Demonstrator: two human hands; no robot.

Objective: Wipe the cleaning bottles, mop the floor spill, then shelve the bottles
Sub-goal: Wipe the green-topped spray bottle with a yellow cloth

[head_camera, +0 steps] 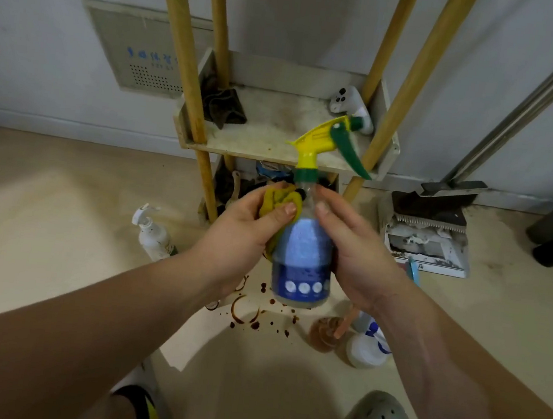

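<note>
While the wooden rack (277,133) stands against the wall, the blue-labelled spray bottle (302,257) is held up in front of it, above the floor. The right hand (356,253) grips the bottle's side, and the left hand (244,236) pinches a yellow cloth (277,202) against its shoulder. Wiping looks to be the step in hand. Next, the cloth must travel down the label. Right of the rack sits a dustpan (427,233). In front of the rack lies the brown spill (249,313), not yet mopped. A pump bottle (153,233) stands front-left of the rack and a white bottle (365,352) front-right. A dark rag (223,105) on the rack may crowd the shelving.
</note>
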